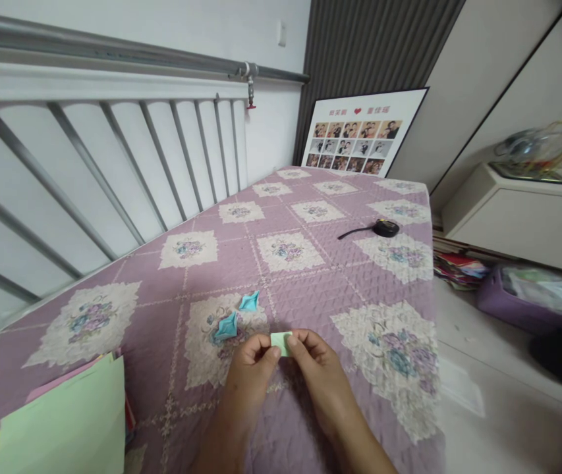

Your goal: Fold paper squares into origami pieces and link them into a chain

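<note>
A small folded piece of pale green paper point(281, 342) is held up between both hands, just above the quilted cloth. My left hand point(255, 362) pinches its left edge between thumb and fingers. On the opposite edge, my right hand point(317, 359) has the thumb pressed on the paper's face with the fingers curled behind. Beyond the left hand lie two folded blue paper boats, a nearer blue boat point(226, 326) and a farther blue boat point(250, 301). The paper's back side is hidden.
Sheets of green paper point(68, 421) are stacked at the near left. A black tape measure point(386, 228) with a strap lies at the far right of the purple floral cloth point(305, 289). Radiator bars point(112, 178) run along the left; a photo board point(360, 135) leans at the back.
</note>
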Tool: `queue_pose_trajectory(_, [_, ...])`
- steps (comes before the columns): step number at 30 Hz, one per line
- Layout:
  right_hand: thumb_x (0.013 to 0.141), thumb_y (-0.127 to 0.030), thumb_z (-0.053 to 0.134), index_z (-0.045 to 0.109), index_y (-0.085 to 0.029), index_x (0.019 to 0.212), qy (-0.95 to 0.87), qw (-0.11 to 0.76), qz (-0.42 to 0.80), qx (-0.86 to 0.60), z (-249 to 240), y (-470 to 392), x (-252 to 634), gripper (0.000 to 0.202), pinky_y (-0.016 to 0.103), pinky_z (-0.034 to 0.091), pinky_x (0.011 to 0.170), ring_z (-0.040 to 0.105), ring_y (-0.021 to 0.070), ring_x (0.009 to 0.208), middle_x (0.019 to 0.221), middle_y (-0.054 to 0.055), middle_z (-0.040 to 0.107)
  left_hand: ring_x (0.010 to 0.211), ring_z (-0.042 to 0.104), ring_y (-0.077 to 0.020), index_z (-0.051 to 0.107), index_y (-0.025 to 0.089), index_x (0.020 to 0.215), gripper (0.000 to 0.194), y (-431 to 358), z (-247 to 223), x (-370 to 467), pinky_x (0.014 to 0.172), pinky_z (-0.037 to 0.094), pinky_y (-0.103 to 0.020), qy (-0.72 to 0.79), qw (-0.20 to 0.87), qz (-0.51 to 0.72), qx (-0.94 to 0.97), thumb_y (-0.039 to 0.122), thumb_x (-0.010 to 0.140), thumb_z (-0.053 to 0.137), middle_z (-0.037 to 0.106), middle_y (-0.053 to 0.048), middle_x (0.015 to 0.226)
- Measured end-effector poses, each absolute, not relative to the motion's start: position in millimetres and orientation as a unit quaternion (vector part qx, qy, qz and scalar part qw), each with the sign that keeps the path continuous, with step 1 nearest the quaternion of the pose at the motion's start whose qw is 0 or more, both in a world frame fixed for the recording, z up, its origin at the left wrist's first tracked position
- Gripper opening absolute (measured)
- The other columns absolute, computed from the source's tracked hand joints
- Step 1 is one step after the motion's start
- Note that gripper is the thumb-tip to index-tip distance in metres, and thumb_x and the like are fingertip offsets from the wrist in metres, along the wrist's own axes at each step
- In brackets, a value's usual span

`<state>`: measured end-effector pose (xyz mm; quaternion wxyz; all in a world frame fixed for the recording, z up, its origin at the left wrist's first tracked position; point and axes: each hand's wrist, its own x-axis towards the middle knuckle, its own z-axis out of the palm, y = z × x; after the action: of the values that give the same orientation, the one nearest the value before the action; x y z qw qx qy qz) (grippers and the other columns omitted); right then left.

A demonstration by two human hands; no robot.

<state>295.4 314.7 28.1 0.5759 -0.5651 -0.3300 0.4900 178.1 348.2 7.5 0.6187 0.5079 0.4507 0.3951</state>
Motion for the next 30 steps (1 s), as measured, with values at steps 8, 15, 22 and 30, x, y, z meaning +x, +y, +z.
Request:
queue_pose_trajectory(8, [0.073,-0.050,0.065,0.057,-0.019,0.068,-0.296,0.585,0.489,-0.575,30.5,313.6,297.5,0.033,0.022,0.036,0.057,0.045,0.0124,0.060,0.063,-0.003,0.051,0.071,0.051,-0.0153,0.064,0.017,0.080,0.015,343.5,17.8,180.7,0.068,0.038,-0.025,0.436,0.606,0.386,0.542,0.030,0.077,0.057,0.061,0.000,0.074])
queue_pose_trajectory(15, [0.075,-0.053,0.063,0.056,-0.020,0.070,-0.317,0.577,0.472,-0.587,27.4,314.4,298.5,0.034,0.023,0.038,0.057,0.047,0.0135,0.059,0.063,-0.003,0.052,0.059,0.041,-0.0116,0.060,0.017,0.075,0.013,343.5,13.1,179.2,0.058,0.032,-0.022,0.440,0.595,0.367,0.563,0.029,0.078,0.056,0.049,0.004,0.062])
queue_pose_trajectory(22, [0.080,-0.046,0.060,0.054,-0.022,0.078,-0.394,0.571,0.406,-0.595,22.4,315.4,300.5,0.025,0.024,0.040,0.058,0.048,0.0136,0.062,0.066,-0.004,0.050,0.060,0.041,-0.0120,0.058,0.018,0.071,0.014,341.2,15.4,179.2,0.059,0.032,-0.022,0.441,0.585,0.367,0.573,0.030,0.078,0.057,0.046,0.004,0.061])
queue_pose_trajectory(30, [0.091,-0.037,0.045,0.065,-0.021,0.082,-0.550,0.483,0.289,-0.617,32.1,311.9,301.5,0.028,0.030,0.044,0.074,0.057,0.0191,0.080,0.082,0.004,0.061,0.067,0.049,-0.0142,0.062,0.017,0.073,0.016,343.5,15.1,180.2,0.065,0.038,-0.024,0.461,0.578,0.398,0.543,0.032,0.076,0.059,0.056,0.002,0.067])
